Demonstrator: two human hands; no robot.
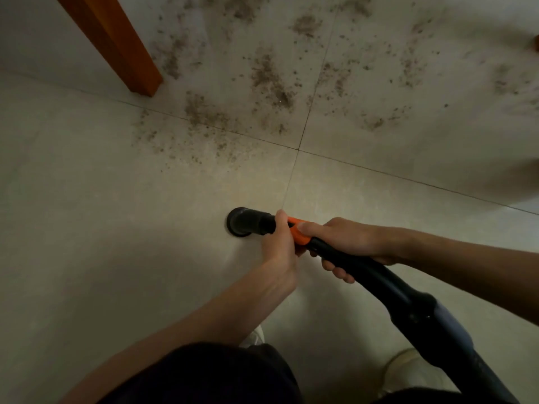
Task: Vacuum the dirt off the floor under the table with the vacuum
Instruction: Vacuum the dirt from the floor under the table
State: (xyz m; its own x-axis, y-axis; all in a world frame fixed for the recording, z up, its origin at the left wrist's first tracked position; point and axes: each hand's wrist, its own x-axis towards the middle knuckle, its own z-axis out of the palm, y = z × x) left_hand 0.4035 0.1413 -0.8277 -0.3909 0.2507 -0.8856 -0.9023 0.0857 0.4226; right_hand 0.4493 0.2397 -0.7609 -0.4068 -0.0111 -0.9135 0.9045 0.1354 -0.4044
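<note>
Brown dirt (269,80) lies scattered in patches over the pale tiled floor across the upper half of the view. The black round vacuum nozzle (240,221) rests on clean tile, well short of the dirt. An orange collar (299,233) joins it to the black hose (379,279), which runs down to the lower right. My left hand (280,246) grips the tube just behind the nozzle. My right hand (347,243) grips the hose behind the collar, thumb on the orange part.
An orange-brown wooden table leg (116,43) stands at the upper left, beside the dirt. Dark tile joints cross near the floor's middle (298,149). My knees and white shoes (414,371) are at the bottom edge.
</note>
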